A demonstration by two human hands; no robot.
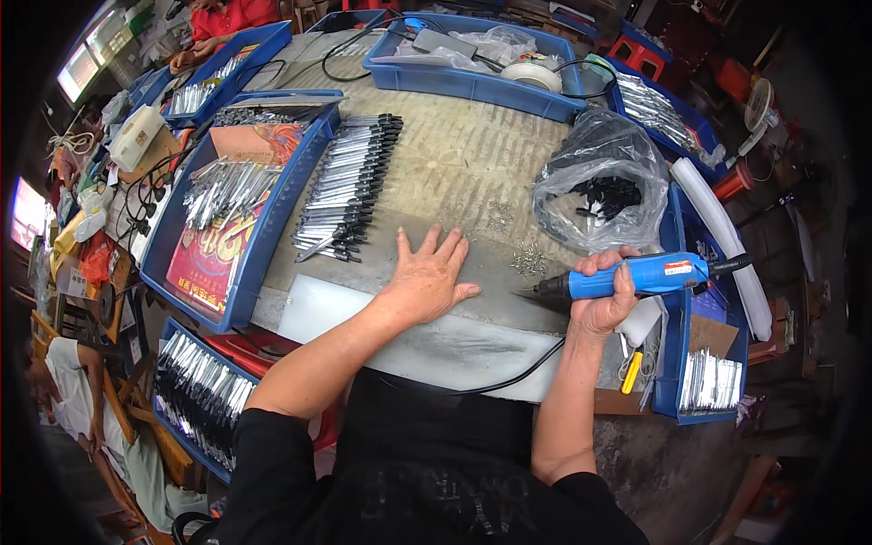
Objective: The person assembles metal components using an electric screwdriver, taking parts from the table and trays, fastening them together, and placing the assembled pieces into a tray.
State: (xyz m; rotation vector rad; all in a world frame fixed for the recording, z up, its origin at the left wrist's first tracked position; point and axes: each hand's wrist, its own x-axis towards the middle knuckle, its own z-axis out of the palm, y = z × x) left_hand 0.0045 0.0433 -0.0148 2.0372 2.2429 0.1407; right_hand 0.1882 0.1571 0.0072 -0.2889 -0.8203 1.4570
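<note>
My left hand [429,280] lies flat on the worktable [445,127] with its fingers spread, holding nothing. In my right hand [601,309] is a blue electric screwdriver [647,275], its black tip pointing left, close above the tabletop. Near that tip is a small pile of tiny metal screws [529,262], and more small metal bits [498,218] are scattered farther back. Left of my left hand, a row of slim silver pieces with black ends [343,186] lies side by side. A clear plastic bag [568,222] with black parts [609,195] stands beyond the screwdriver.
Blue trays [243,291] of slim silver pieces stand at left, with others at right [668,400] and far right. A blue bin [454,88] holds bags and a white roll. A yellow-handled tool [632,372] lies at right. Other people are at upper left and lower left.
</note>
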